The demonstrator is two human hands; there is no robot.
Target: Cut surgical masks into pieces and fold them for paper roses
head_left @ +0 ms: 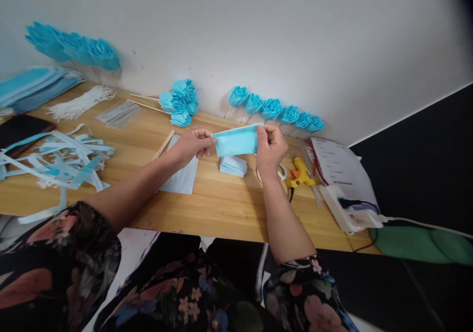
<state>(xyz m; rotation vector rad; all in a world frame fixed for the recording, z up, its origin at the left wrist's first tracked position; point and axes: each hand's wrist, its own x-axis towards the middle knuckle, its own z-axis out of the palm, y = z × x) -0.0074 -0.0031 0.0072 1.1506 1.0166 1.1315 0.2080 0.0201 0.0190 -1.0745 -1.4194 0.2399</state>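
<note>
Between my two hands a folded piece of blue face-mask fabric (237,141) is stretched out above the table. Its left edge is pinched by my left hand (194,146), its right edge by my right hand (271,147). Just below it lies a small stack of cut blue-and-white pieces (233,166). A flat pale blue sheet (185,177) rests under and beside my left wrist. Partly behind my right wrist is a roll of tape (282,172), with a yellow glue gun (301,173) to its right.
Blue fabric flowers on sticks (272,109) lean along the wall, more (180,103) lie at the back. On the left are cut strips (55,159), white cords (83,101), thin strips (118,113), masks (37,85) and a phone (24,130). A power strip (342,211) sits at the right edge.
</note>
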